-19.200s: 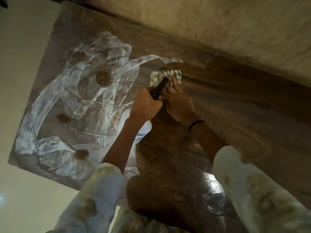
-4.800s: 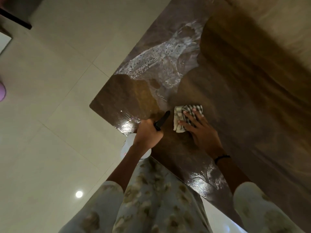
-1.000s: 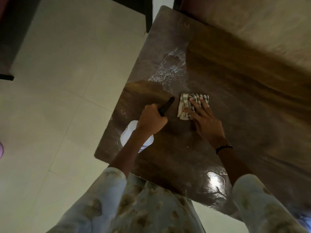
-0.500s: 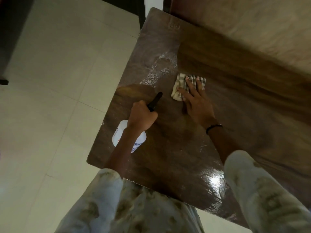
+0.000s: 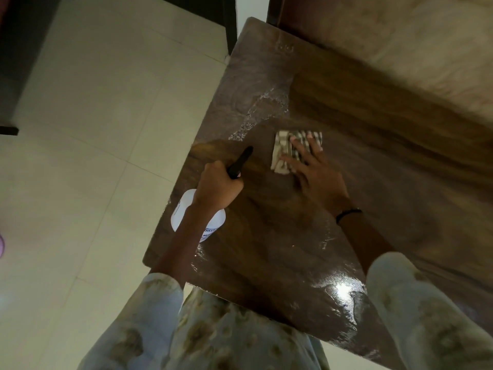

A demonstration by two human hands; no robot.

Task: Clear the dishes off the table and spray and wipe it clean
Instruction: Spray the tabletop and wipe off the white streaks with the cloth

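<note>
A folded checked cloth (image 5: 293, 150) lies flat on the dark wooden table (image 5: 386, 182), pinned under the right hand (image 5: 314, 177) — fingers straight and spread across it, palm trailing behind. Just left of that hand, the left hand (image 5: 217, 188) curls round the black trigger head of a white spray bottle (image 5: 198, 217), its nozzle aimed forward. Ahead of both hands, a patch of white foam (image 5: 262, 110) remains — near the table's left edge.

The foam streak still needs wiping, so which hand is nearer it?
Left. The left hand, gripping the spray bottle, sits just below the foam streak; the right hand, pressing the cloth, lies further right.
</note>
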